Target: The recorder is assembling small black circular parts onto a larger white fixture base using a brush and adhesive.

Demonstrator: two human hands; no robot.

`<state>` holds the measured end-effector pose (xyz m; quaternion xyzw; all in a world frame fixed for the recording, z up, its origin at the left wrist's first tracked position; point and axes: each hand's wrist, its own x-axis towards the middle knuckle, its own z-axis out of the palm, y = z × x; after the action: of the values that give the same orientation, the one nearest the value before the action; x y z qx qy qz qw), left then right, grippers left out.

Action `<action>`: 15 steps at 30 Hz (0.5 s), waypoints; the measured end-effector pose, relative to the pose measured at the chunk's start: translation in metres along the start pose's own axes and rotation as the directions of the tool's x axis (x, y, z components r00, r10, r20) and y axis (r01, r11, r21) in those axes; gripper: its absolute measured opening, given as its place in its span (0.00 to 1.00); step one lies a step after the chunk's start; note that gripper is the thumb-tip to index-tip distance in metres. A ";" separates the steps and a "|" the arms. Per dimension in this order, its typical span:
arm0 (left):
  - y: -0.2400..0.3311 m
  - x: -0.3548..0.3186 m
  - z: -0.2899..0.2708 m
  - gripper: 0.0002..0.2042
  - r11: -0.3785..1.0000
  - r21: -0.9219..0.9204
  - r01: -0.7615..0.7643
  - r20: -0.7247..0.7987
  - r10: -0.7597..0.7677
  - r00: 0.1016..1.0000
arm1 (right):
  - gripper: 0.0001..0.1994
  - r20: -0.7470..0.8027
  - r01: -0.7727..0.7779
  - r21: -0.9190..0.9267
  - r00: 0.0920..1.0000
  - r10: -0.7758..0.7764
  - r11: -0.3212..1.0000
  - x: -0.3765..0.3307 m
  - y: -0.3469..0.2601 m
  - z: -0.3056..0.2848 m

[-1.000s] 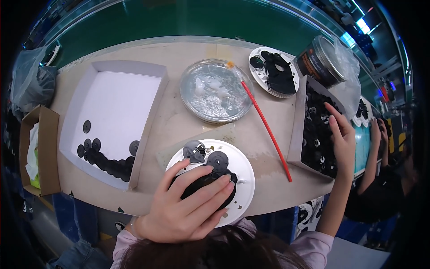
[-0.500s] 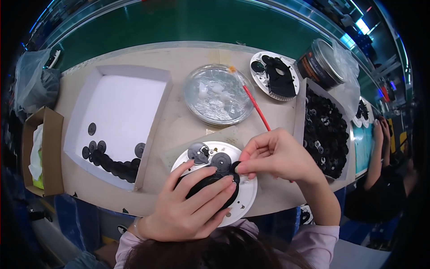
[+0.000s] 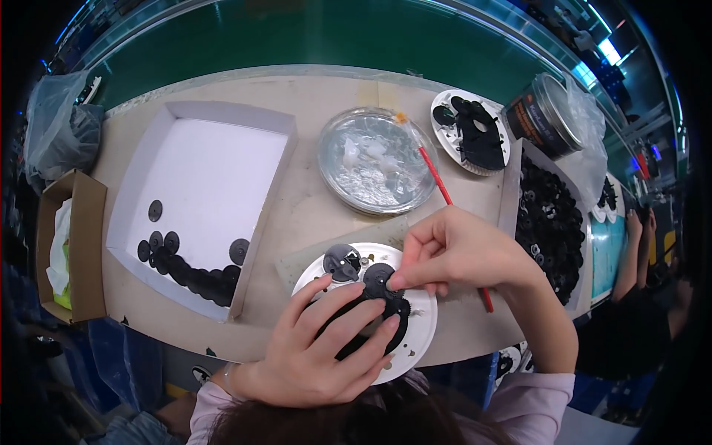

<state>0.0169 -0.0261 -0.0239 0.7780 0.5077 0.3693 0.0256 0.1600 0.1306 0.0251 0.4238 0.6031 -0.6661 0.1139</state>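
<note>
A white round plate [image 3: 424, 326] lies near the table's front edge, carrying dark gears and a black part [image 3: 334, 311]. My left hand [image 3: 315, 345] rests over the black part, its fingers stretched out and a little apart. Its thumb is hidden. At the plate's upper right, my right hand [image 3: 460, 252] has thumb and forefinger pinched at the edge of a dark gear [image 3: 377, 277]. The fingertips hide part of that edge. Left of this gear sits a grey disc [image 3: 341, 262] with a shiny metal piece beside it.
A white box [image 3: 200, 163] with several black discs stands at left, beside a brown carton [image 3: 85, 289]. Behind the plate are a clear-wrapped round dish [image 3: 378, 170] and a red-handled brush [image 3: 436, 176]. Another assembled plate [image 3: 445, 152], a tin [image 3: 541, 119] and a box of black gears [image 3: 549, 222] stand at right.
My right fingertips have shifted from a small black gear at the right side onto the larger dark gear's edge. The left hand stays on the black part. The whole view has shifted slightly.
</note>
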 end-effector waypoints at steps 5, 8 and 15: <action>0.001 0.002 -0.002 0.17 0.999 0.044 -0.030 0.074 0.026 0.997 | 0.31 -0.279 0.238 -0.455 0.877 -0.391 0.858 0.008 0.023 -0.002; 0.001 0.004 -0.004 0.20 0.996 0.072 -0.049 0.131 0.039 0.991 | 0.38 -0.265 0.218 -0.384 0.905 -0.334 0.897 0.010 0.027 -0.002; 0.003 0.003 -0.002 0.21 0.994 0.099 -0.042 0.125 0.030 0.992 | 0.33 -0.308 0.142 -0.242 0.927 -0.215 0.960 0.003 0.036 0.005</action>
<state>0.0188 -0.0252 -0.0196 0.8085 0.5092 0.2948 0.0105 0.1794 0.1179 -0.0027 0.4581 0.7184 -0.5235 -0.0052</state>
